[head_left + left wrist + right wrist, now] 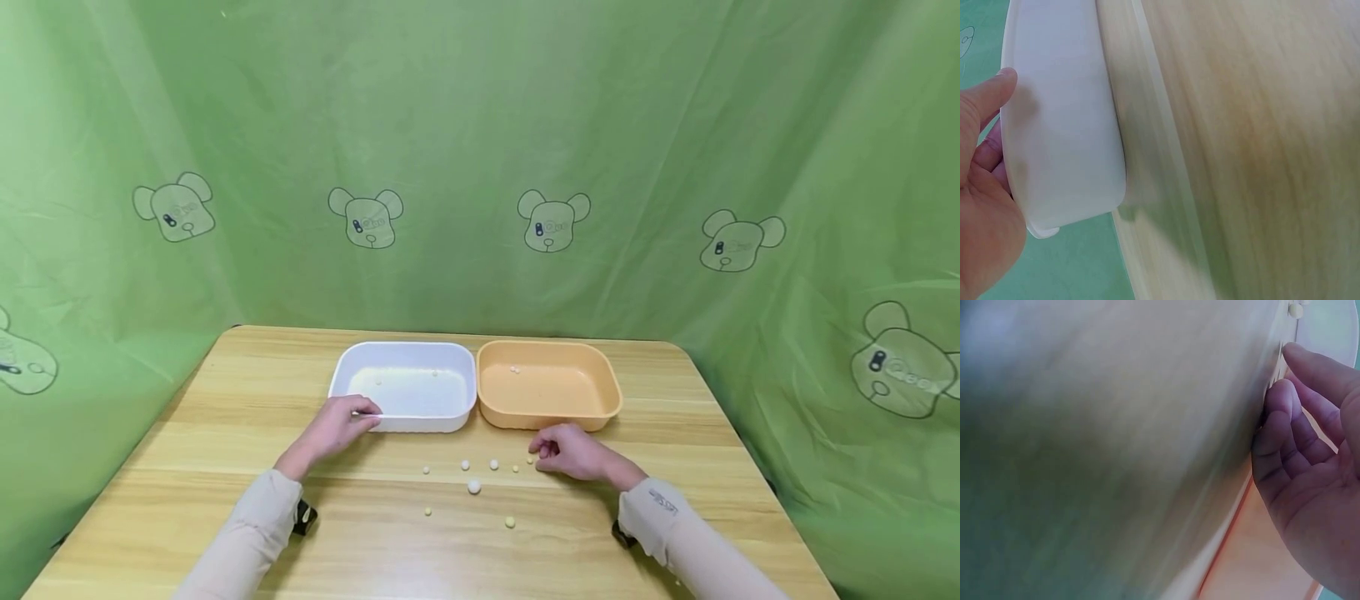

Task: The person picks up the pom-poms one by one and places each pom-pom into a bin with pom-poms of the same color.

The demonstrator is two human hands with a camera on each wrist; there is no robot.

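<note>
A white tray [352, 367] and an orange tray [607, 392] stand side by side on the wooden table [225, 467]. My left hand [365, 414] grips the white tray's near rim; the left wrist view shows the thumb [994, 87] on the outer wall of the white tray [1066, 125]. Small white and yellow beads [474, 487] lie scattered in front of the trays. My right hand [538, 454] rests on the table with curled fingers beside a tiny yellow bead [530, 459]. In the right wrist view its thumb and forefinger [1275, 400] stand slightly apart; whether they pinch a bead is unclear.
A few beads lie inside each tray, such as the pair in the orange one [513, 368]. A green cloth with bear prints [553, 221] hangs behind and round the table. Bare wood stretches left and right of the trays.
</note>
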